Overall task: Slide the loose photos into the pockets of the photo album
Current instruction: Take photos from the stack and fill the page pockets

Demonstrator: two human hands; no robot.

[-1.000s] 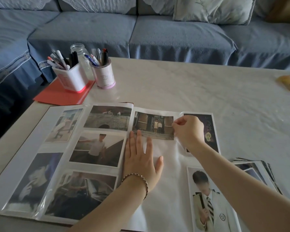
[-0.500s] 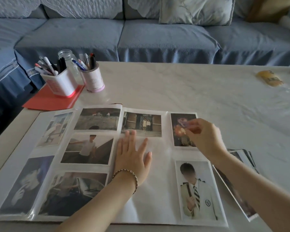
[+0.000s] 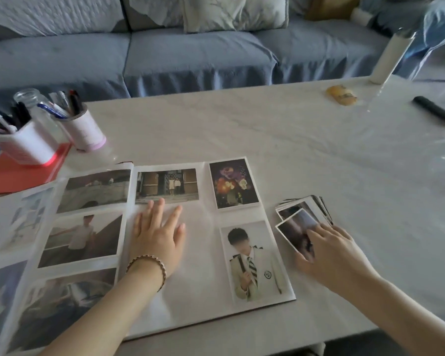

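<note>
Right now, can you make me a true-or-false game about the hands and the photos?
1. The left hand lies flat on the photo album. True.
2. The right hand is tucking the flower photo in. False: it is on the top photo of the loose stack, beside the album.
3. The pens stand in cups. True.
4. The loose stack sits left of the album. False: it sits to the right.

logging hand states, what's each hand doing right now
Left hand: open, flat on the album page.
Right hand: fingers gripping the top loose photo.
</note>
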